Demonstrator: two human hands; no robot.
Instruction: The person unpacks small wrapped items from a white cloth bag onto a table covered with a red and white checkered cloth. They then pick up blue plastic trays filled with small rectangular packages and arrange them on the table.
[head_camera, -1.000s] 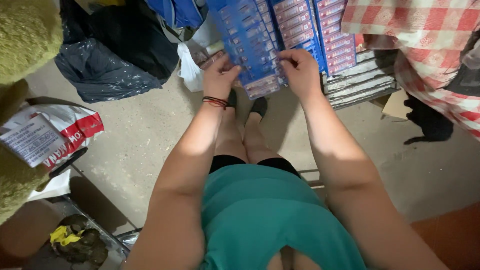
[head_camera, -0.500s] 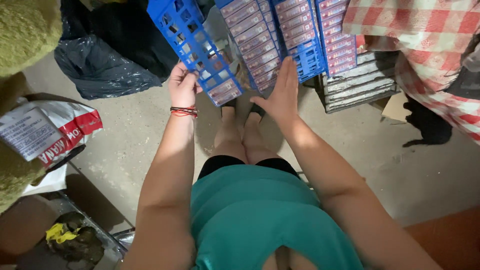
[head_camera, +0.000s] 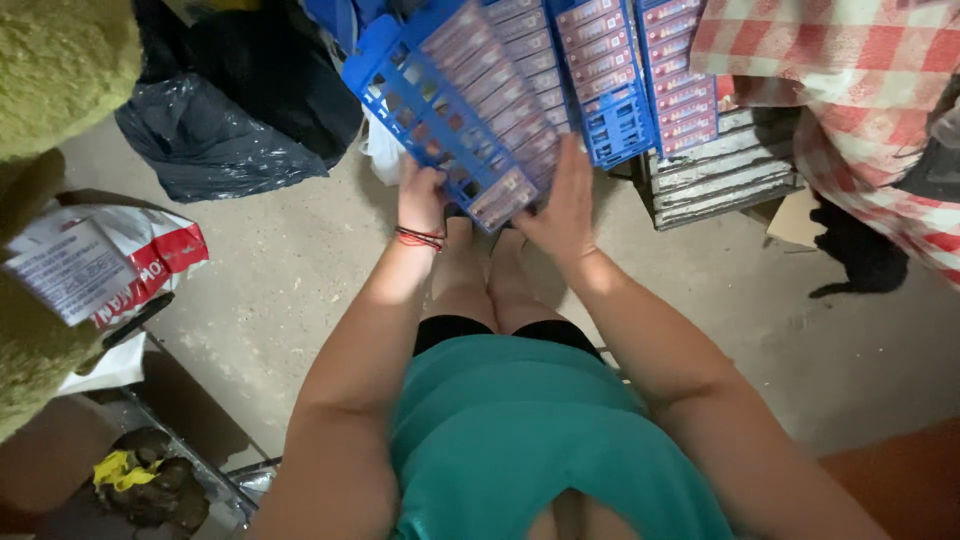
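Note:
My left hand (head_camera: 422, 188) grips the lower edge of a long blue plastic tray (head_camera: 440, 110) with many small slots, tilted up and to the left. My right hand (head_camera: 566, 196) lies flat, fingers spread, against a second blue tray (head_camera: 505, 95) that is packed with rows of small flat packets and leans beside the first. Further blue trays (head_camera: 640, 75) of the same kind stand in a row to the right. A red string bracelet sits on my left wrist.
A black plastic bag (head_camera: 215, 130) lies at the upper left on the concrete floor. A red-and-white sack (head_camera: 95, 265) and a yellow-green fuzzy object (head_camera: 55, 70) are at left. A checked cloth (head_camera: 850, 90) covers something at right, over stacked grey slats (head_camera: 725, 170).
My left hand has kept hold of the blue slotted tray, which now lies lower and closer to the other trays. My right hand has gone from the tray edge to pressing flat on the filled tray.

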